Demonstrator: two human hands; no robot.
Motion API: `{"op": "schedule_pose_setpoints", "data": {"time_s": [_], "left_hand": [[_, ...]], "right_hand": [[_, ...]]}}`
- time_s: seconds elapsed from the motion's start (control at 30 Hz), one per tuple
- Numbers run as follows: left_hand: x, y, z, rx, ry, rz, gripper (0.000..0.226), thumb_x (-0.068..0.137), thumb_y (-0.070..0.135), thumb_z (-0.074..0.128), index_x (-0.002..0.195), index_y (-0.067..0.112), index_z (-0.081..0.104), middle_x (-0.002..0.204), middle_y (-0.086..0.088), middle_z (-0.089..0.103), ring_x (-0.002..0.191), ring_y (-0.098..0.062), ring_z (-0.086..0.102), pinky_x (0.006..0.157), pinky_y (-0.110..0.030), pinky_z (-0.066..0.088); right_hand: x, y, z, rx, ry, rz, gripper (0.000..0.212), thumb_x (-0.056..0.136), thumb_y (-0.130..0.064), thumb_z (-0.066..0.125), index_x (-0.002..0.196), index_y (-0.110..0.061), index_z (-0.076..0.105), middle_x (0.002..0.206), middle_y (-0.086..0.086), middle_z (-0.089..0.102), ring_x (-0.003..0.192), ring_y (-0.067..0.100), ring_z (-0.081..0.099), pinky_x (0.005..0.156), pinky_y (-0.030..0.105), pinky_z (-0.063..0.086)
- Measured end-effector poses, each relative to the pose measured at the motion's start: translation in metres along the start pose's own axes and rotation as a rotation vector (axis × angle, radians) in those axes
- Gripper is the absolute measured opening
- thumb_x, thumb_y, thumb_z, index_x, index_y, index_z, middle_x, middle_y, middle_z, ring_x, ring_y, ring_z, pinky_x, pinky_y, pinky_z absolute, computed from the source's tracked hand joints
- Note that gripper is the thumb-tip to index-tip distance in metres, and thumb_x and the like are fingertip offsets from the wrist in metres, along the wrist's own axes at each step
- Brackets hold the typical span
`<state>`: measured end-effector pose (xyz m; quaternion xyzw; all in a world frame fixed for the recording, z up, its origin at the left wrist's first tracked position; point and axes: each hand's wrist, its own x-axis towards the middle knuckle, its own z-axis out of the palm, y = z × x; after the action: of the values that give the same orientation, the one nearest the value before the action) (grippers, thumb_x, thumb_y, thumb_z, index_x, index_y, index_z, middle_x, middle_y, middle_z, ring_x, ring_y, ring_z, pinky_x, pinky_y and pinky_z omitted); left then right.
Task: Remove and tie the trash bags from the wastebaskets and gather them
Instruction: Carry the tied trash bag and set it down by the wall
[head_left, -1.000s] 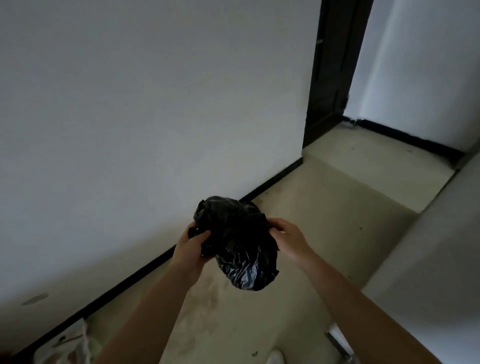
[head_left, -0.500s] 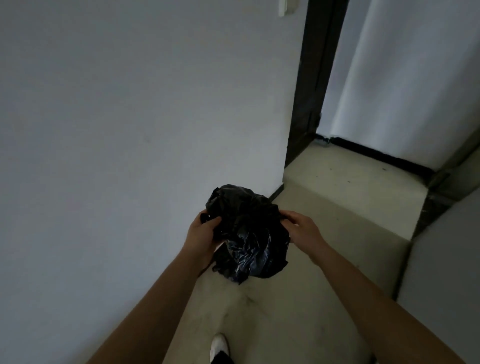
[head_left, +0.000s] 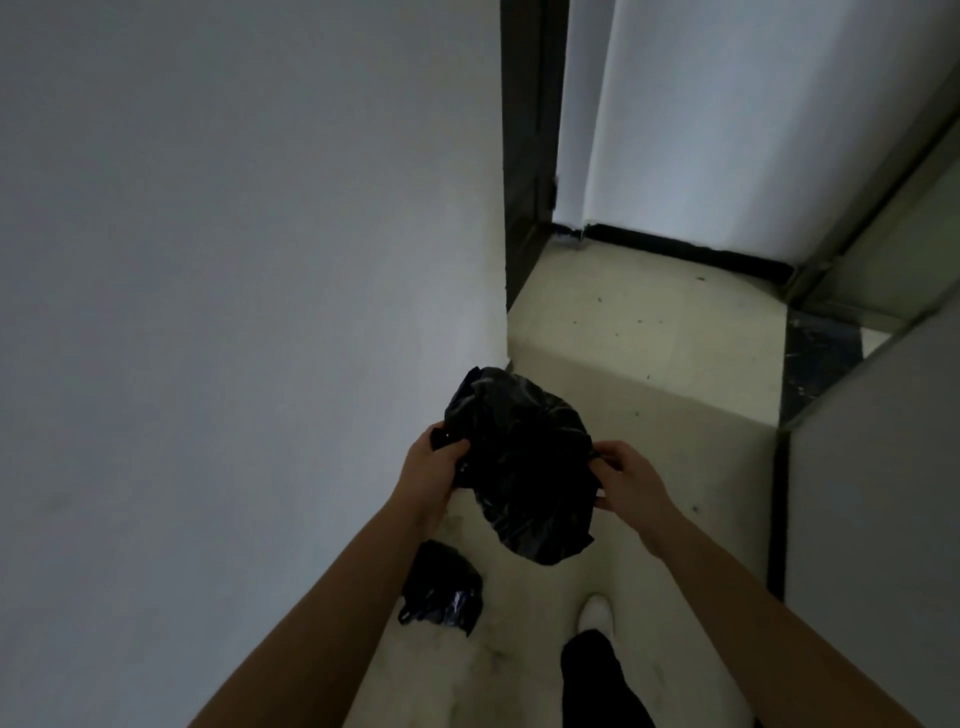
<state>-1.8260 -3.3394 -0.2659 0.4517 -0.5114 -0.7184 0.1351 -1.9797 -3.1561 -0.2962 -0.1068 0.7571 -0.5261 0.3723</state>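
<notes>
Black crinkled plastic trash bag (head_left: 524, 467) pinched by left hand (head_left: 434, 467) and right hand (head_left: 628, 478), seemingly mid-tying; next, knot it, drop by small black bag on floor (head_left: 441, 590).

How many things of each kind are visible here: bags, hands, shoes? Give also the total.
Crumpled black plastic trash bags: 2, held bag, floor bag
Bare hands: 2, left hand, right hand
White shoe: 1
Total: 5
</notes>
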Motion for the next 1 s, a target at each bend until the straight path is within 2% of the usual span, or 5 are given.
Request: {"op": "schedule_pose_setpoints", "data": {"time_s": [0.4, 0.6, 0.7, 0.87, 1.0], "left_hand": [[0.185, -0.082, -0.009, 0.307, 0.249, -0.220, 0.022, 0.099, 0.024, 0.056, 0.118, 0.015, 0.064, 0.107, -0.012, 0.070, 0.099, -0.031, 0.068, 0.094, -0.055, 0.054], [0.324, -0.243, -0.045, 0.416, 0.280, -0.338, 0.019, 0.101, 0.021, 0.049, 0.112, 0.016, 0.063, 0.102, -0.009, 0.068, 0.087, -0.025, 0.065, 0.071, -0.034, 0.049], [0.388, -0.341, -0.064, 0.330, 0.266, -0.450, 0.018, 0.102, 0.016, 0.045, 0.101, 0.020, 0.063, 0.094, -0.010, 0.066, 0.076, -0.022, 0.062, 0.071, -0.035, 0.053], [0.434, -0.484, -0.100, 0.501, 0.461, -0.521, 0.046, 0.104, 0.032, 0.042, 0.148, 0.019, 0.040, 0.146, -0.010, 0.048, 0.127, -0.028, 0.050, 0.097, -0.027, 0.035], [0.433, -0.559, -0.123, 0.434, 0.498, -0.734, 0.063, 0.103, 0.043, 0.041, 0.156, 0.013, 0.023, 0.157, -0.012, 0.035, 0.141, -0.034, 0.038, 0.110, -0.039, 0.034]], "right_hand": [[0.213, 0.076, 0.050, -0.185, -0.192, 0.172, 0.009, 0.099, -0.024, 0.056, 0.107, -0.021, 0.059, 0.115, -0.003, 0.062, 0.099, 0.019, 0.064, 0.092, 0.044, 0.053], [0.316, 0.241, 0.123, -0.353, -0.143, 0.209, 0.019, 0.101, -0.018, 0.049, 0.119, -0.013, 0.053, 0.102, 0.011, 0.063, 0.082, 0.033, 0.062, 0.067, 0.039, 0.047], [0.363, 0.343, 0.162, -0.322, -0.065, 0.295, 0.026, 0.100, -0.021, 0.048, 0.125, -0.014, 0.052, 0.114, 0.007, 0.062, 0.095, 0.025, 0.063, 0.079, 0.038, 0.052], [0.400, 0.482, 0.209, -0.333, -0.071, 0.330, 0.036, 0.100, -0.024, 0.048, 0.135, -0.016, 0.048, 0.128, 0.007, 0.058, 0.112, 0.023, 0.060, 0.094, 0.039, 0.051], [0.401, 0.548, 0.230, -0.327, -0.260, 0.440, 0.053, 0.097, -0.028, 0.056, 0.147, -0.020, 0.039, 0.141, 0.008, 0.051, 0.128, 0.022, 0.052, 0.105, 0.034, 0.044]]}}
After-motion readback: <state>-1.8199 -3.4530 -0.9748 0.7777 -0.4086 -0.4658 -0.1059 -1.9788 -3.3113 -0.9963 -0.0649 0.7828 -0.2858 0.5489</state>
